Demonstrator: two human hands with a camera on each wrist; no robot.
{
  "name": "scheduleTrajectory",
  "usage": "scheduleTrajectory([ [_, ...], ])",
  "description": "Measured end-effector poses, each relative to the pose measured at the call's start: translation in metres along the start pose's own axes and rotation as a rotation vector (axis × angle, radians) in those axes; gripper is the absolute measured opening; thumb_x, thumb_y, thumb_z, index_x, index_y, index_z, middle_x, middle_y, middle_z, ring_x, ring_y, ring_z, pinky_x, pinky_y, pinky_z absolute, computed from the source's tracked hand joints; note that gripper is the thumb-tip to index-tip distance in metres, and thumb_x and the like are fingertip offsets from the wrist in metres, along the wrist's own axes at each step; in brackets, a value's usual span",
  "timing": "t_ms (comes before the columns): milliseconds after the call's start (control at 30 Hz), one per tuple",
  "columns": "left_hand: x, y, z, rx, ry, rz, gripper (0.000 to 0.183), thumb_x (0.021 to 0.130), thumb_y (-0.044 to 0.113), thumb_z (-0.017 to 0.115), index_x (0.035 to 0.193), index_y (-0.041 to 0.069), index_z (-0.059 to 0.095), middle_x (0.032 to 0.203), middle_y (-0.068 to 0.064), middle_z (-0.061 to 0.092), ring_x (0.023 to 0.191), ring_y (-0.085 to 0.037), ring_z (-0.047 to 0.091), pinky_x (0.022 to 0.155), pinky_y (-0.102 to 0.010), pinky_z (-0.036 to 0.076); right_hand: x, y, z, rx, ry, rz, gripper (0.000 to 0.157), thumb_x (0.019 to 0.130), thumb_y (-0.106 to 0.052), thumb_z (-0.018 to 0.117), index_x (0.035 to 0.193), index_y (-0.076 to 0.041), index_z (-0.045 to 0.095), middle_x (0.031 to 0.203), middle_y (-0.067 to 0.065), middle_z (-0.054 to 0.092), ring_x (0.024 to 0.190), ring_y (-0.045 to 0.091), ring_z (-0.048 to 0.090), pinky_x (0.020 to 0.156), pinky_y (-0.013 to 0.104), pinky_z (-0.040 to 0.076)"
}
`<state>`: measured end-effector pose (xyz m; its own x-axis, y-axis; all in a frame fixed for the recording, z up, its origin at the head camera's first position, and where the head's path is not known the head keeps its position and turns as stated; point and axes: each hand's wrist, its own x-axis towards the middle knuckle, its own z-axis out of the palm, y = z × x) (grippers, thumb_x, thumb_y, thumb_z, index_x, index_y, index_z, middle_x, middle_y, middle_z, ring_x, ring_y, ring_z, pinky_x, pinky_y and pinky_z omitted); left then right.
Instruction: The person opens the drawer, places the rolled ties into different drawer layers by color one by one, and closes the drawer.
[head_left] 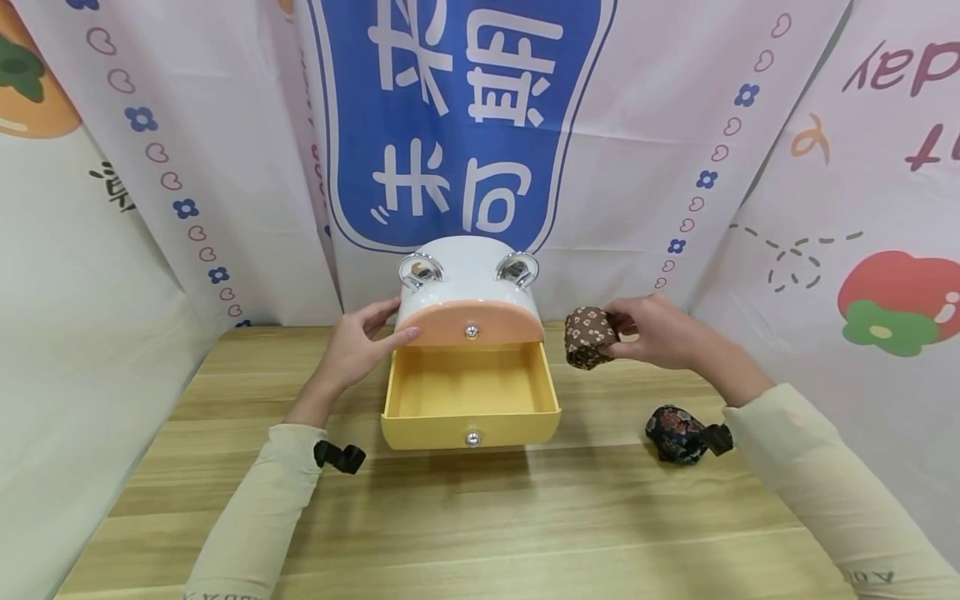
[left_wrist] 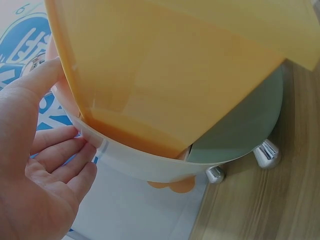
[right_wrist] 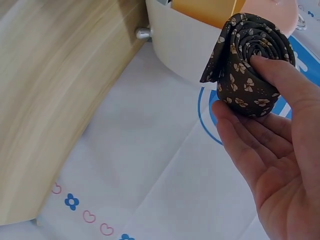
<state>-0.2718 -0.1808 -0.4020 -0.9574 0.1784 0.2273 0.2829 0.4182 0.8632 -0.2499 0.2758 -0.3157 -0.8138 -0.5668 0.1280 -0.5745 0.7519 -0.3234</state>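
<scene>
The white drawer box (head_left: 471, 267) stands mid-frame, its yellow drawer (head_left: 517, 430) sticking out. Your left hand (head_left: 358, 343) rests loosely on the box's left side. Your right hand (head_left: 660, 333) pinches the brown flowery cloth roll (head_left: 587, 332), just up and right of the drawer.

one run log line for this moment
left hand: touching cabinet | right hand: holding brown floral roll | yellow drawer: open | dark floral bundle: on table

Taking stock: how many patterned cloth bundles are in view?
2: a brown bundle in the right hand, a dark bundle on the table. The closed peach drawer could hide more.
</scene>
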Motion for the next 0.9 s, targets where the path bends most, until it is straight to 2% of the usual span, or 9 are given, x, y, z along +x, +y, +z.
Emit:
scheduleTrajectory([
  [233, 0.001, -0.002, -0.001, 0.009, 0.006, -0.008, 0.084, 0.091, 0.052, 0.081, 0.157, 0.011, 0.050, 0.163, -0.010, 0.050, 0.154, -0.031, 0.045, 0.129, -0.047, 0.040, 0.007, -0.012, -0.004, 0.004, -0.006, -0.021, 0.046, 0.089, -0.017, 0.085, 0.127, 0.005, 0.068, 0.114, 0.017, 0.079, 0.101, 0.030, 0.079, 0.092, 0.042, 0.068],
  [467, -0.001, 0.000, -0.001, -0.001, 0.003, -0.010, 0.082, 0.091, 0.050, 0.082, 0.157, 0.012, 0.050, 0.164, -0.010, 0.049, 0.154, -0.030, 0.045, 0.129, -0.047, 0.040, 0.014, -0.023, -0.005, 0.012, -0.039, -0.038, 0.042, 0.090, -0.017, 0.083, 0.125, 0.002, 0.069, 0.112, 0.012, 0.079, 0.102, 0.027, 0.078, 0.093, 0.040, 0.068],
  [900, 0.000, 0.001, 0.001, 0.009, 0.001, -0.010, 0.083, 0.091, 0.051, 0.081, 0.157, 0.012, 0.049, 0.164, -0.010, 0.049, 0.154, -0.031, 0.046, 0.129, -0.048, 0.041, 0.030, -0.044, 0.000, 0.036, -0.072, -0.086, 0.046, 0.089, -0.019, 0.083, 0.127, 0.003, 0.069, 0.115, 0.013, 0.079, 0.103, 0.026, 0.079, 0.093, 0.037, 0.068],
])
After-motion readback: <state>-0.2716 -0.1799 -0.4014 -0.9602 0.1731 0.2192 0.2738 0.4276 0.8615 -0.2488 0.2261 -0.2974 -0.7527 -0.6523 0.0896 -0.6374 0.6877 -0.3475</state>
